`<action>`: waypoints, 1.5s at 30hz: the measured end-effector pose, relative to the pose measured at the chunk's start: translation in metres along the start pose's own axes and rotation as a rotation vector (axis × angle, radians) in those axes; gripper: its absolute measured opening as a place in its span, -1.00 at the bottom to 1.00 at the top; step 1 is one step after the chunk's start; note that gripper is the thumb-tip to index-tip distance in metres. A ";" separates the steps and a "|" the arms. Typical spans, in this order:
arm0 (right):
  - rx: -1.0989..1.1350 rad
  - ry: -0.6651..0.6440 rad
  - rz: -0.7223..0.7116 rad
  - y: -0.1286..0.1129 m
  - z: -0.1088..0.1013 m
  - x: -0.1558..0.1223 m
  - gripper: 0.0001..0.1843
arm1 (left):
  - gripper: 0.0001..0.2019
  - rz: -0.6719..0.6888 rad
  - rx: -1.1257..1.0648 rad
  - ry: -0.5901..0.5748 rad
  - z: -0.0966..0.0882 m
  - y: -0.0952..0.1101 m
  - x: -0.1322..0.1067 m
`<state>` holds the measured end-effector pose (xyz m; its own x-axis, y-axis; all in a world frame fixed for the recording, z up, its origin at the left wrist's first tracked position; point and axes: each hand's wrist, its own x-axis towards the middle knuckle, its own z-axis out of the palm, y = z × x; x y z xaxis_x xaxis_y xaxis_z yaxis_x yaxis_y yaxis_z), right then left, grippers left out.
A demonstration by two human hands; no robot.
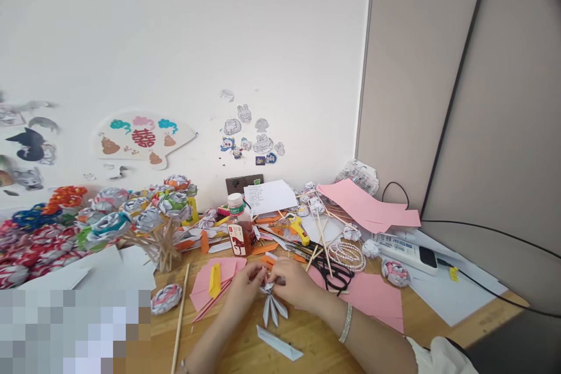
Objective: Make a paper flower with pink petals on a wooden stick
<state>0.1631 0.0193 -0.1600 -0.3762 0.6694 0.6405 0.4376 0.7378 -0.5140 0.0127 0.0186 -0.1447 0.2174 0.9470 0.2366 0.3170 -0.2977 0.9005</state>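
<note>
My left hand [249, 284] and my right hand [293, 281] meet over the front of the wooden table. Both pinch the top of a folded paper piece [274, 308], whose pale pointed petals fan out downward below the fingers. The exact grip at its top is hidden by the fingertips. Just in front lies a folded white paper strip [279, 342]. To the left of my left hand are pink paper sheets [204, 286] with a yellow folded strip [214, 280] on them. Black-handled scissors [335, 273] lie beyond my right hand.
A drink bottle [239, 228] stands behind my hands, near a yellow glue gun [299, 230]. Many paper flowers [149, 216] crowd the left. A wooden stick [179, 321] lies at left front. At right are a pearl string [346, 257], pink paper [372, 298] and a power strip [403, 251].
</note>
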 end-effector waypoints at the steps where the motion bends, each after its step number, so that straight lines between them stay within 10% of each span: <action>1: -0.019 -0.003 -0.015 -0.001 0.000 0.000 -0.77 | -0.75 -0.004 -0.002 0.021 0.001 -0.001 0.000; 10: -0.108 -0.103 -0.264 -0.004 -0.007 0.001 -0.77 | -0.72 -0.040 -0.051 0.123 0.003 -0.008 0.001; 19: 0.008 0.303 0.269 0.006 -0.024 0.010 -0.82 | -0.53 -0.025 -0.173 0.331 0.002 -0.007 0.004; 23: 0.226 0.241 0.461 0.015 -0.019 0.010 -0.94 | -0.51 -0.041 -0.249 0.392 0.005 -0.003 0.001; 34: 0.476 0.220 0.567 0.018 -0.019 0.013 -0.81 | -0.60 -0.096 -0.432 0.477 0.005 -0.014 0.000; 45: 0.291 0.244 0.456 0.015 -0.020 0.011 -0.86 | -0.63 -0.023 -0.320 0.271 0.022 -0.007 -0.005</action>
<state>0.1817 0.0358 -0.1498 0.0106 0.9106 0.4132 0.2558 0.3970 -0.8815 0.0298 0.0131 -0.1604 -0.0503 0.9631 0.2643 0.0071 -0.2643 0.9644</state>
